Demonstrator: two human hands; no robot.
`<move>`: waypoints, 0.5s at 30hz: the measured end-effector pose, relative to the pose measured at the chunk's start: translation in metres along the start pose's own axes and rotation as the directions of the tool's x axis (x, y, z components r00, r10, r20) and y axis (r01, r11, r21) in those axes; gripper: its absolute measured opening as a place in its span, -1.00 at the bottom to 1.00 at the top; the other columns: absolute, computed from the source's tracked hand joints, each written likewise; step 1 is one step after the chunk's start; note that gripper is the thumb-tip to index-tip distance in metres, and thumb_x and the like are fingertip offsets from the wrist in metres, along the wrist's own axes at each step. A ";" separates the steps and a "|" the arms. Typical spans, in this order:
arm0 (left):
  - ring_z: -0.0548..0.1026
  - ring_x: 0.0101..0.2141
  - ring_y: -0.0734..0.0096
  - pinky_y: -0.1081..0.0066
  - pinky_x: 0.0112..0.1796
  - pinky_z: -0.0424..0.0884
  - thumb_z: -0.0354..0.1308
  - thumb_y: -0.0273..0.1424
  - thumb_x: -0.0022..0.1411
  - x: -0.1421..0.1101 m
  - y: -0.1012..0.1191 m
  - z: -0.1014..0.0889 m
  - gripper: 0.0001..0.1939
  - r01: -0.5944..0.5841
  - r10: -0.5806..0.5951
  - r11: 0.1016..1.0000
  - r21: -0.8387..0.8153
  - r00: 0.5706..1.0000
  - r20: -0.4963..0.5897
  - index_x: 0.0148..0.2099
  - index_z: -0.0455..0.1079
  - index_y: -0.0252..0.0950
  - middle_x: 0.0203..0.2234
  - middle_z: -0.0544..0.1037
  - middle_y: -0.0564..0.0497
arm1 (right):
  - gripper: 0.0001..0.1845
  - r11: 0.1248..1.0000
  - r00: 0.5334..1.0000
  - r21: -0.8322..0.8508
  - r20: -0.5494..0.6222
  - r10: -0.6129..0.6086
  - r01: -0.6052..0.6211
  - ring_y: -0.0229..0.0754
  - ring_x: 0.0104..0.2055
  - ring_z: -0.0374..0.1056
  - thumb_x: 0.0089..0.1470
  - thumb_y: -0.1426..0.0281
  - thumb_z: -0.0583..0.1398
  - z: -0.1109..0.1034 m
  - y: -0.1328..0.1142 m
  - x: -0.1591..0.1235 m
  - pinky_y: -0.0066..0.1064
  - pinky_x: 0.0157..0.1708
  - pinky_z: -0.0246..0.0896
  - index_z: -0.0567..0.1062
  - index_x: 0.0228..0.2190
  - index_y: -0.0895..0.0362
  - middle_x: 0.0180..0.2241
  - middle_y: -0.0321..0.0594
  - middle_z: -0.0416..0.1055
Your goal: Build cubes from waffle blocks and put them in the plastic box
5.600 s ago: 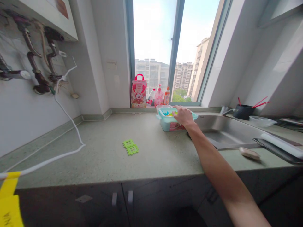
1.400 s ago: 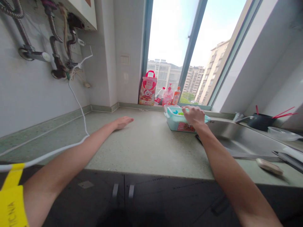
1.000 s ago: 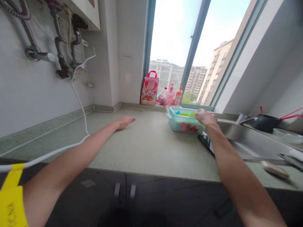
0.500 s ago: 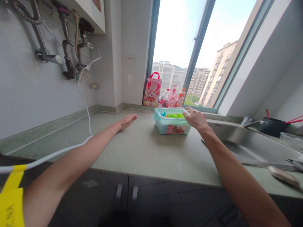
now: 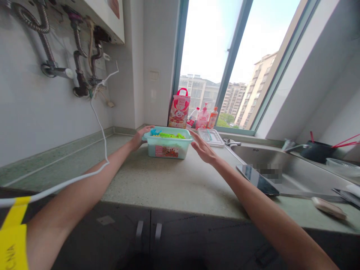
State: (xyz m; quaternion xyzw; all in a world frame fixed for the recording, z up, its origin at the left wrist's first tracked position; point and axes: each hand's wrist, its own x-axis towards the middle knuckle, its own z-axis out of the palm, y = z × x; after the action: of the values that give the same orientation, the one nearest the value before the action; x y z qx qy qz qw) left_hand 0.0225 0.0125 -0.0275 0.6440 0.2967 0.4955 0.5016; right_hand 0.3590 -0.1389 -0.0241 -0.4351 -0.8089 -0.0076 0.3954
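Observation:
A mint-green plastic bin (image 5: 181, 149) with a printed label stands on the counter, holding bright green and blue toy-like pieces (image 5: 168, 135). At its left end is my left hand (image 5: 140, 137), fingers stretched along the rim and partly hidden behind it; whether it presses on the bin I cannot tell. My right hand (image 5: 204, 148) is at the opposite end, its fingers straight and flat, the tips close to the right rim. Behind that hand lies a whitish lid-like tray (image 5: 215, 139) with a teal strip on it.
At the window stand a pink bag (image 5: 179, 112), a pink pump bottle (image 5: 202, 118) and an orange-capped bottle (image 5: 213, 118). A steel sink (image 5: 298, 168) lies to the right, with a dark tablet (image 5: 257, 180) at its edge. A white cable (image 5: 102, 138) hangs on the left.
The bin has slid left along the counter, and my right hand has moved left with it. My left hand has come against or near its left end. The whitish tray and tablet now show.

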 end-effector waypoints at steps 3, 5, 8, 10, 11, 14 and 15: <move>0.56 -0.19 0.18 0.36 -0.34 0.50 0.20 -0.11 0.15 -0.002 0.002 -0.001 -0.37 -0.002 0.002 1.000 0.025 1.000 -0.016 0.24 0.42 -0.19 -0.05 0.59 -0.06 | -0.27 0.997 0.993 -0.015 -0.100 0.068 -0.070 0.03 0.44 0.08 0.40 -0.06 -0.10 0.001 0.027 -0.003 0.03 0.38 -0.01 0.09 0.41 0.04 0.41 -0.02 0.13; 0.54 -0.20 0.22 0.41 -0.36 0.47 0.18 -0.14 0.18 -0.003 0.004 0.001 -0.42 -0.017 0.018 0.999 0.039 1.000 -0.025 0.22 0.44 -0.20 -0.06 0.58 -0.06 | -0.28 0.982 0.979 -0.112 -0.154 0.137 -0.155 0.05 0.43 0.09 0.40 -0.03 -0.10 0.003 0.048 -0.009 0.05 0.37 -0.01 0.13 0.40 0.08 0.39 0.02 0.16; 0.52 -0.21 0.28 0.45 -0.36 0.45 0.14 -0.18 0.22 -0.006 0.006 0.004 -0.47 -0.018 0.018 0.999 0.027 1.000 -0.026 0.20 0.44 -0.20 -0.03 0.57 -0.05 | -0.34 0.897 0.965 -0.360 -0.153 0.213 -0.255 0.12 0.38 0.16 0.37 0.10 0.01 0.007 0.077 -0.022 0.12 0.32 0.05 0.18 0.36 0.12 0.33 0.10 0.25; 0.50 -0.24 0.30 0.45 -0.37 0.43 0.12 -0.20 0.23 -0.008 0.007 0.006 -0.48 -0.021 0.022 1.000 0.020 1.000 -0.021 0.20 0.43 -0.22 -0.04 0.57 -0.06 | -0.33 0.806 0.953 -0.509 -0.148 0.264 -0.303 0.16 0.35 0.18 0.30 0.20 0.12 0.009 0.090 -0.029 0.12 0.29 0.08 0.20 0.35 0.13 0.31 0.14 0.27; 0.49 -0.25 0.31 0.45 -0.38 0.42 0.11 -0.20 0.23 -0.008 0.007 0.006 -0.48 -0.026 0.026 0.999 0.023 0.999 -0.018 0.21 0.43 -0.23 -0.05 0.57 -0.07 | -0.31 0.761 0.942 -0.556 -0.157 0.297 -0.333 0.17 0.34 0.19 0.26 0.22 0.15 0.009 0.095 -0.031 0.11 0.27 0.09 0.20 0.35 0.14 0.30 0.16 0.27; 0.50 -0.24 0.27 0.44 -0.39 0.42 0.11 -0.18 0.22 -0.008 0.006 0.005 -0.45 -0.038 0.039 0.998 0.041 0.999 -0.019 0.22 0.42 -0.24 -0.07 0.56 -0.08 | -0.25 0.666 0.890 -0.604 -0.181 0.419 -0.437 0.18 0.33 0.20 0.24 0.16 0.17 0.009 0.104 -0.030 0.05 0.25 0.12 0.18 0.36 0.14 0.30 0.19 0.25; 0.51 -0.23 0.24 0.42 -0.39 0.43 0.12 -0.16 0.21 -0.008 0.005 0.005 -0.44 -0.038 0.039 0.998 0.042 0.999 -0.022 0.22 0.42 -0.24 -0.06 0.56 -0.08 | -0.24 0.646 0.869 -0.605 -0.176 0.462 -0.466 0.18 0.32 0.21 0.25 0.12 0.16 0.009 0.107 -0.028 0.03 0.25 0.12 0.18 0.36 0.15 0.31 0.19 0.24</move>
State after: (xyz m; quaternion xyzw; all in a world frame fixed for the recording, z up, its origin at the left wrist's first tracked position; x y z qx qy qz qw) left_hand 0.0238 0.0025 -0.0251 0.6543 0.3003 0.5060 0.4750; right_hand 0.4385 -0.0885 -0.0836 -0.7336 -0.6189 -0.1774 0.2174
